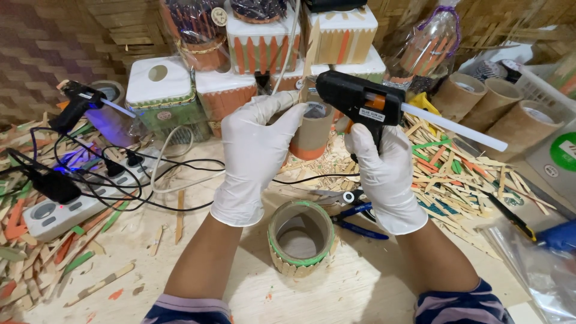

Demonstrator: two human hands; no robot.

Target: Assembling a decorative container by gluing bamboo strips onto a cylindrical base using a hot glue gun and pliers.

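Both forearms came up from the bottom edge, gloved in white. The right hand [387, 180] was wrapped around the grip of a black glue gun [360, 102], held level with its nozzle pointing left and a pale glue stick [453, 126] jutting out behind to the right. The left hand [258, 150] was raised beside it, fingers curled, its fingertips pinching a thin wooden stick [310, 54] that stood nearly upright just at the nozzle. Behind the two hands stood a cardboard tube [312, 129] with an orange band at its base; the hands covered much of it, and whether the left hand also touched it could not be told. The nozzle tip itself was hidden by the fingers.

Below the hands a stick-clad tube [300, 240] with green rims rested on the table [360, 288]. Blue pliers [357, 219] lay just right of it, partly under the right wrist.
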